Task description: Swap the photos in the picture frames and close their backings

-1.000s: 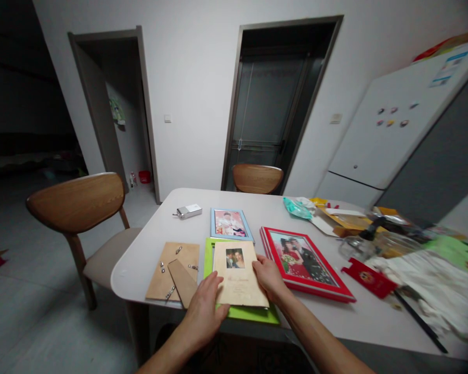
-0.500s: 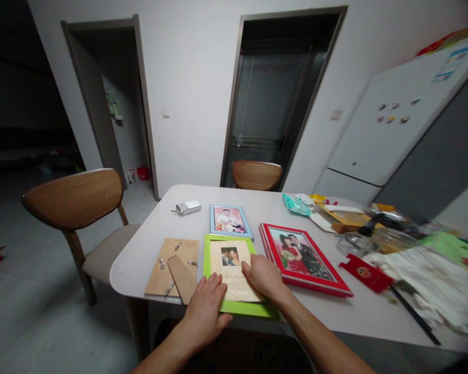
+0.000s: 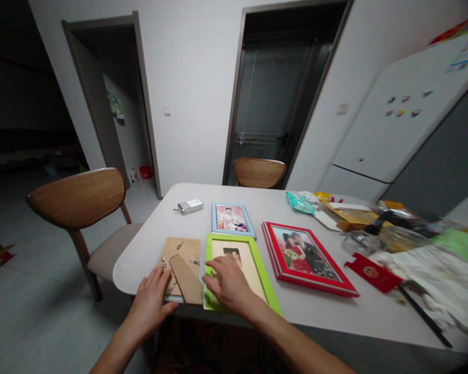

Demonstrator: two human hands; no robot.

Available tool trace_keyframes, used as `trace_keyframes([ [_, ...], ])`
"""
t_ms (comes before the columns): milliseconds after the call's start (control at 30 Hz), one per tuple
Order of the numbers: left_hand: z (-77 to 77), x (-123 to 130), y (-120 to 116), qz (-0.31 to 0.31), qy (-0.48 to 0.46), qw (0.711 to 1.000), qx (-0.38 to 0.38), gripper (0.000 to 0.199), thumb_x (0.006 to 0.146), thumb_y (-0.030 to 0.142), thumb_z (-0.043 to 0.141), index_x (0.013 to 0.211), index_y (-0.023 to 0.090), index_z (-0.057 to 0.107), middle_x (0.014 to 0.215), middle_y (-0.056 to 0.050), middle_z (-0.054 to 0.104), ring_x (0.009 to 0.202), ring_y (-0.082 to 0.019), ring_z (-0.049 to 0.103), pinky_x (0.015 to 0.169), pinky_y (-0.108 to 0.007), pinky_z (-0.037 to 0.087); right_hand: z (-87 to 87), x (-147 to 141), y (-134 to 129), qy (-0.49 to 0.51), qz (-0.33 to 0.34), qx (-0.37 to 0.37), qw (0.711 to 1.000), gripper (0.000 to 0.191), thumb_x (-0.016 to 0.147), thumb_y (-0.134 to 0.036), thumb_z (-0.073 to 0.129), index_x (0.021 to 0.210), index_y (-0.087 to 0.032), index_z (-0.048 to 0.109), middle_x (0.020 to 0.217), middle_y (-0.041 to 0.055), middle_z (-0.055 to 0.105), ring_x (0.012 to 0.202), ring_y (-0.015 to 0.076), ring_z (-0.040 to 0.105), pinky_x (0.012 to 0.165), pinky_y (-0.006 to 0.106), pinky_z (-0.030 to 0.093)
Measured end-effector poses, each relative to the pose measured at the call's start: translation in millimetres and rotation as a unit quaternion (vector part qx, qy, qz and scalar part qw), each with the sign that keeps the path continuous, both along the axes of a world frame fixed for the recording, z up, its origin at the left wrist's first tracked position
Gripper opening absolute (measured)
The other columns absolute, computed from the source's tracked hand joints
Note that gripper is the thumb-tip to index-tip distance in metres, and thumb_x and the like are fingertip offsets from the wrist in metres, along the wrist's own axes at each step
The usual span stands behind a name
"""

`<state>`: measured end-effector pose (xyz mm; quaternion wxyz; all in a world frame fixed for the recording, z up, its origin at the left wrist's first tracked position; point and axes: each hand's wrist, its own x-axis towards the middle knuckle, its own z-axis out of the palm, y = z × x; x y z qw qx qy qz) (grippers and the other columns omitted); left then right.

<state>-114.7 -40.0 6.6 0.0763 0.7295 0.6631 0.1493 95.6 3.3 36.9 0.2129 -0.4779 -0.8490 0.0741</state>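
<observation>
Everything Crowding the Near Edge

And here on the bench (image 3: 144,254), the left hand (image 3: 152,292) is resting on the near-left part of the tan backing board (image 3: 189,248), its fingers lying slightly apart; whether they are gripping, I cannot tell. Over to the right hand (image 3: 232,283), hanging across the green frame (image 3: 268,285), index and thumb curling just apart beside its left rim; whether they are pinching anything, I cannot tell either.

The frame is lying flat, right beside the board, with a cream sheet (image 3: 250,262) showing inside. Trouble could be brewing: both pieces are sitting at the near edge, so a careless pull toward the body might be tipping one off. If that sheet is lying loose, any tilt could be shifting it crooked. Watch the metal clips (image 3: 180,245) and slanting stand leg (image 3: 187,280), which could be snagging fingers, and the right forearm, which could be nudging the frame askew.
</observation>
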Motion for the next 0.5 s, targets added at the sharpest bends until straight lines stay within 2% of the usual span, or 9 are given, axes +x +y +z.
trace_keyframes([
  [67, -12.0, -16.5, 1.8, 0.010, -0.008, 1.000, 0.025, 0.056, 0.063, 0.022, 0.058, 0.116, 0.010, 0.043, 0.127, -0.018, 0.038, 0.119, -0.027, 0.033, 0.097, -0.042, 0.028, -1.8, -22.2, -8.4, -0.016, 0.039, 0.002, 0.999, 0.040, 0.073, -0.047, 0.045, 0.102, -0.020, 0.053, 0.091, 0.0076, 0.055, 0.089, 0.0211, 0.044, 0.079, 0.035, 0.029],
  [133, -23.0, -25.9, 3.5, 0.001, -0.023, 0.998, 0.058, 0.051, 0.063, 0.023, 0.058, 0.111, 0.011, 0.047, 0.123, -0.016, 0.044, 0.115, -0.026, 0.039, 0.096, -0.040, 0.032, -7.2, -39.3, -14.0, -0.035, 0.052, 0.000, 0.998, 0.047, 0.067, -0.051, 0.051, 0.101, -0.020, 0.052, 0.091, 0.0082, 0.053, 0.089, 0.0232, 0.043, 0.080, 0.039, 0.027],
  [267, -34.0, -32.2, 8.1, -0.024, -0.065, 0.987, 0.142, 0.047, 0.059, 0.023, 0.063, 0.104, 0.017, 0.052, 0.112, -0.011, 0.054, 0.105, -0.026, 0.049, 0.089, -0.041, 0.040, -15.3, -53.4, -17.3, -0.001, 0.040, -0.001, 0.999, 0.038, 0.064, -0.032, 0.056, 0.099, -0.021, 0.050, 0.092, 0.0073, 0.050, 0.087, 0.0218, 0.042, 0.077, 0.037, 0.030],
  [367, -28.5, -27.4, 11.0, -0.029, -0.091, 0.977, 0.189, 0.045, 0.060, 0.027, 0.064, 0.102, 0.017, 0.053, 0.109, -0.011, 0.056, 0.102, -0.026, 0.051, 0.087, -0.042, 0.043, -8.9, -46.8, -17.1, 0.071, 0.042, 0.004, 0.997, 0.040, 0.063, -0.021, 0.053, 0.103, -0.022, 0.049, 0.092, 0.0056, 0.047, 0.087, 0.0196, 0.042, 0.075, 0.033, 0.033],
  [500, -7.1, 1.2, 11.2, -0.058, -0.108, 0.967, 0.222, 0.046, 0.062, 0.029, 0.064, 0.104, 0.015, 0.051, 0.116, -0.015, 0.050, 0.108, -0.026, 0.046, 0.090, -0.043, 0.039, 4.0, -15.5, -18.8, 0.128, 0.049, 0.033, 0.990, 0.039, 0.063, -0.017, 0.051, 0.102, -0.022, 0.051, 0.097, 0.0056, 0.047, 0.091, 0.0197, 0.042, 0.080, 0.035, 0.034],
])
